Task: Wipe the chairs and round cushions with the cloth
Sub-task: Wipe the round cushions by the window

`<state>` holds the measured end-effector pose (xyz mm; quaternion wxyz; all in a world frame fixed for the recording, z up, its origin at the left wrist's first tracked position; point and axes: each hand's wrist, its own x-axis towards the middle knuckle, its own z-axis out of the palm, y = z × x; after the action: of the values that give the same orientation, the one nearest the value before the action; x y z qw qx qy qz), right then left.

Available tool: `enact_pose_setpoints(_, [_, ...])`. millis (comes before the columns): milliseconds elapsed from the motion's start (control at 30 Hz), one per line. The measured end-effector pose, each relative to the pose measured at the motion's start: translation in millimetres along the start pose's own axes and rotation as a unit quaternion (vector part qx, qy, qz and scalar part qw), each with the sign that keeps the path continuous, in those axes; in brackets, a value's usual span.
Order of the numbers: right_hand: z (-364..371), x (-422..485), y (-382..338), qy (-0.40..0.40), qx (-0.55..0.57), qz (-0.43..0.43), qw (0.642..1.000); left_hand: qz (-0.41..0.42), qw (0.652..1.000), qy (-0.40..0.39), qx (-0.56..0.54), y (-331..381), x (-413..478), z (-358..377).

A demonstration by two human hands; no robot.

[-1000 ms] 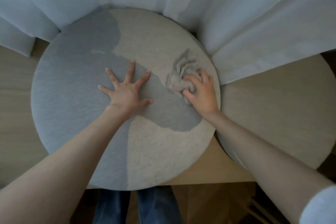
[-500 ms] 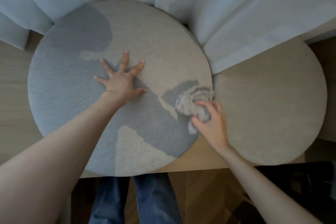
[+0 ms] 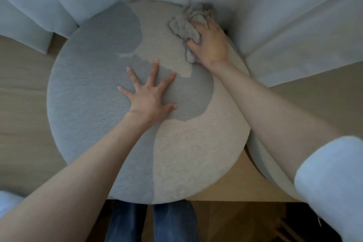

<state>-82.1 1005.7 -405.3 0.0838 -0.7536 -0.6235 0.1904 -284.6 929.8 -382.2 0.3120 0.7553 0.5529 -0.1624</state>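
A large round beige cushion point(image 3: 196, 153) lies on a wooden bench, partly in shadow. My left hand point(image 3: 150, 96) rests flat on its middle with the fingers spread. My right hand point(image 3: 211, 43) grips a crumpled grey cloth point(image 3: 183, 25) and presses it onto the cushion's far right part, close to the curtain. A second round cushion point(image 3: 261, 165) lies to the right, mostly hidden behind my right forearm.
White curtains point(image 3: 275, 6) hang along the back and drape over the far edge of both cushions. The wooden bench point(image 3: 23, 94) shows on the left and at the front edge point(image 3: 235, 190). My legs in blue jeans point(image 3: 153, 222) stand below.
My right hand has swept the cloth from the cushion's near right edge up to its far right part by the curtain. My left hand stays flat on the middle.
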Motion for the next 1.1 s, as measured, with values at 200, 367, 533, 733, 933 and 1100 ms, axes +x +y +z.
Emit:
enact_pose_setpoints(200, [7.6,-151.5,33.3,-0.02,0.084,0.0,0.996,0.003,1.0,0.006,0.002,0.2,-0.6,-0.7])
enact_pose_setpoints(367, [23.3,-311.2,50.5,-0.029,0.153,0.104,0.982,0.004,1.0,0.013,0.0,0.4,-8.2,-1.3])
enact_pose_setpoints(533, [16.9,-383.5,34.1,-0.03,0.178,0.203,0.962,-0.043,0.997,0.037,-0.047,9.9,-22.3,0.0])
enact_pose_setpoints(733, [-25.4,-276.7,-13.9,0.1,0.186,0.107,0.972,-0.031,0.993,0.093,-0.061,-25.2,-54.4,7.5])
enact_pose_setpoints(933, [-19.2,-83.1,-52.4,0.039,0.092,0.008,0.995,-0.05,0.994,0.067,-0.068,-64.0,-60.3,-5.7])
enact_pose_setpoints(1100, [-5.8,18.5,-68.8,-0.01,-0.061,0.026,0.998,-0.082,0.991,0.043,-0.097,-71.9,-50.2,-1.7])
